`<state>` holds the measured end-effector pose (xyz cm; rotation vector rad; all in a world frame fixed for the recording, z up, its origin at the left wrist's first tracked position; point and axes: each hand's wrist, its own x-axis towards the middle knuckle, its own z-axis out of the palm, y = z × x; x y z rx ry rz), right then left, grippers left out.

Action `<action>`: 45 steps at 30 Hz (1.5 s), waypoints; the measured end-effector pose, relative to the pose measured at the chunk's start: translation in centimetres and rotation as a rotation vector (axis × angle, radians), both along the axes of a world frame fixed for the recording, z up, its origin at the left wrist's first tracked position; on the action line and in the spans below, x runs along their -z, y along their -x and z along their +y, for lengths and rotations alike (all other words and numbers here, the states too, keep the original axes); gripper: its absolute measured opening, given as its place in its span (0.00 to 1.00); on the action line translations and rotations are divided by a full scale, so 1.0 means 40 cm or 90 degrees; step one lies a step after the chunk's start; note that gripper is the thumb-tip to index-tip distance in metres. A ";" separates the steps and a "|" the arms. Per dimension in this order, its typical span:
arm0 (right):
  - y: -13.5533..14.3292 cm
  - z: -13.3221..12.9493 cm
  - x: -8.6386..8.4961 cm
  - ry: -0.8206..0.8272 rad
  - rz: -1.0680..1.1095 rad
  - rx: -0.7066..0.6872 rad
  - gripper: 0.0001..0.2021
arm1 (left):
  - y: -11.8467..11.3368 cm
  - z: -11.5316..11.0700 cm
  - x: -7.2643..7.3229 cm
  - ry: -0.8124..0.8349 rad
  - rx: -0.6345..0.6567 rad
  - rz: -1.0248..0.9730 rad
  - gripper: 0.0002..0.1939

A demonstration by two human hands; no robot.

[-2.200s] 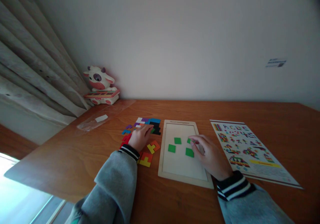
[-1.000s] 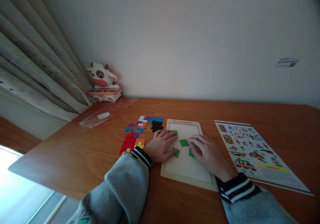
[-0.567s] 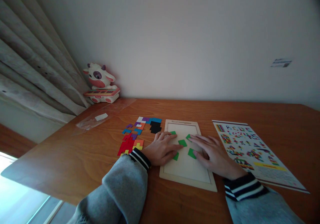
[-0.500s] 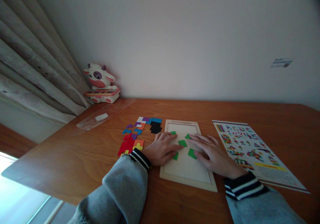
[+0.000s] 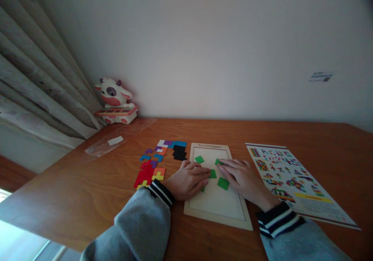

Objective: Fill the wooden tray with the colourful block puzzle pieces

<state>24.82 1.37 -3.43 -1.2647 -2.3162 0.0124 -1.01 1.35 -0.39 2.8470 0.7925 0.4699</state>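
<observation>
The left hand [image 5: 188, 179] lies over the left side of the shallow pale wooden tray [image 5: 217, 210], fingers stretched, thumb slightly apart from them, forefinger tip at the central flat green square [image 5: 213, 174]; the right hand [image 5: 241, 177] reaches over the opposite side, fingertips at the far-right flat green piece [image 5: 218, 162], though whether they pinch it or merely rest there I cannot tell; the larger-looking green square [image 5: 223, 183] lies nearby on the tray; multicoloured flat puzzle pieces [image 5: 147, 172] sit left of it on the brown wooden table [image 5: 210, 247].

Head-worn view, forward, perhaps only slightly down
</observation>
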 end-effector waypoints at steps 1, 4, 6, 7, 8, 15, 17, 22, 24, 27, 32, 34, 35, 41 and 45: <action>0.000 0.006 -0.001 0.001 0.008 -0.015 0.15 | 0.000 0.000 0.000 0.002 -0.003 -0.006 0.20; -0.003 0.021 -0.002 0.001 0.020 -0.042 0.14 | 0.002 0.003 0.002 0.000 -0.020 -0.019 0.20; -0.007 0.023 -0.003 -0.012 0.033 -0.030 0.12 | 0.002 0.011 0.005 -0.010 -0.063 -0.026 0.20; -0.010 0.021 -0.005 -0.020 0.044 -0.019 0.12 | 0.002 0.016 0.008 -0.018 -0.100 -0.032 0.20; -0.013 0.017 -0.009 -0.024 0.055 -0.011 0.12 | 0.000 0.022 0.011 -0.025 -0.140 -0.037 0.20; -0.027 -0.032 -0.039 0.070 0.073 -0.112 0.09 | -0.011 0.057 0.034 -0.015 -0.200 -0.030 0.18; -0.031 -0.040 -0.040 0.104 0.059 -0.144 0.08 | -0.009 0.058 0.035 -0.012 -0.195 -0.037 0.18; -0.043 -0.046 -0.035 0.161 0.068 -0.174 0.09 | -0.005 0.044 0.021 -0.073 -0.116 -0.068 0.17; -0.042 -0.046 -0.033 0.163 0.085 -0.161 0.08 | -0.004 0.031 0.015 -0.108 -0.025 -0.075 0.15; -0.038 -0.047 -0.030 0.147 0.106 -0.132 0.11 | 0.000 0.014 0.012 -0.155 0.075 -0.082 0.12; -0.040 -0.052 -0.040 0.164 0.094 -0.144 0.09 | 0.014 0.007 0.021 -0.195 0.097 -0.053 0.12; -0.041 -0.054 -0.048 0.176 0.077 -0.142 0.08 | 0.018 0.010 0.024 -0.202 0.071 -0.044 0.12; -0.040 -0.055 -0.050 0.171 0.074 -0.133 0.08 | 0.019 0.011 0.025 -0.199 0.060 -0.043 0.12; 0.010 -0.058 -0.042 0.083 0.064 -0.112 0.19 | 0.015 0.016 0.017 -0.153 -0.034 -0.064 0.15; 0.039 -0.063 -0.027 0.075 -0.002 -0.132 0.21 | 0.012 0.030 0.008 -0.106 -0.156 -0.039 0.21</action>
